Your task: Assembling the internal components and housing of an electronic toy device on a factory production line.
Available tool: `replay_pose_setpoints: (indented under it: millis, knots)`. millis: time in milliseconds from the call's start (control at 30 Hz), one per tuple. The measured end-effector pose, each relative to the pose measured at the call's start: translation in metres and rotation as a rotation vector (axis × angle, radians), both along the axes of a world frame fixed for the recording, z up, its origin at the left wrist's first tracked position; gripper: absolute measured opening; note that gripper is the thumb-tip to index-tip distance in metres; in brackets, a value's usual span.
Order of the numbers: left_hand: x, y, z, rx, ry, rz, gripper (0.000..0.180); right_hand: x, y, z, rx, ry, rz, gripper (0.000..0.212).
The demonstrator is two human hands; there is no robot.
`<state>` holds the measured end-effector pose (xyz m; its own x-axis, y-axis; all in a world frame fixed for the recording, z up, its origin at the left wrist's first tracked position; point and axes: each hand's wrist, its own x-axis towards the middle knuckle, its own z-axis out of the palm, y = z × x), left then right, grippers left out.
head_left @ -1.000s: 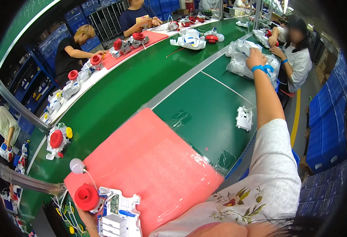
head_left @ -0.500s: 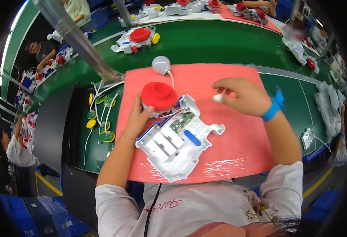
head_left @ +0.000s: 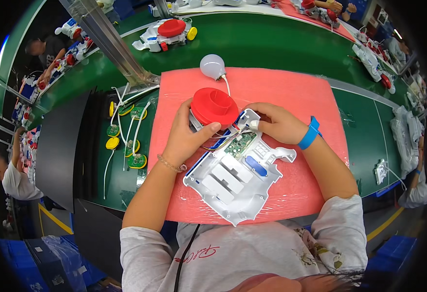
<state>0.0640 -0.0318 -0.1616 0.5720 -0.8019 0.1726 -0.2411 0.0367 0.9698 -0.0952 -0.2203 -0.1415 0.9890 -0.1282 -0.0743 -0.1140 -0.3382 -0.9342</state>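
My left hand is closed round a red round cap-like part, its thumb on the near rim. That part sits at the upper left of an opened white plastic housing, which lies inside up on a pink foam mat. Inside the housing are a green circuit board, thin wires and a blue oval piece. The fingers of my right hand pinch the housing's upper corner, thumb inside it. A white wire runs from the red part to a pale bulb-shaped piece beyond it.
Left of the mat lie several small yellow-and-green boards with white wires. A metal post rises at the mat's far left corner. Another red-and-white assembly rests on the green belt. Plastic bags lie at the right. Other people work along the line.
My right hand has come left and down onto the housing's corner. The housing, red part and bulb-shaped piece appear farther right in the picture, which has also shifted slightly.
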Motion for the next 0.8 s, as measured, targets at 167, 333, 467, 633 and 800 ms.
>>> replay_pose_setpoints:
  millis: [167, 333, 467, 633, 800]
  knots:
    - [-0.004, 0.003, 0.005, -0.074, -0.063, 0.036, 0.076, 0.006, 0.002, -0.007, 0.010, -0.079, -0.018, 0.035]
    - [-0.001, 0.000, 0.008, 0.026, -0.006, 0.072, 0.072, 0.006, 0.002, -0.002, -0.359, -0.246, 0.102, 0.033]
    - [-0.012, 0.004, 0.009, -0.097, 0.022, 0.081, 0.071, 0.005, -0.005, -0.001, -0.242, -0.220, 0.115, 0.034]
    - [-0.018, 0.004, 0.016, -0.334, -0.189, 0.099, 0.079, 0.006, -0.004, -0.001, -0.086, -0.057, 0.068, 0.034]
    - [-0.024, -0.003, 0.027, -0.398, -0.165, 0.106, 0.077, 0.007, -0.004, -0.010, -0.174, -0.232, 0.080, 0.034]
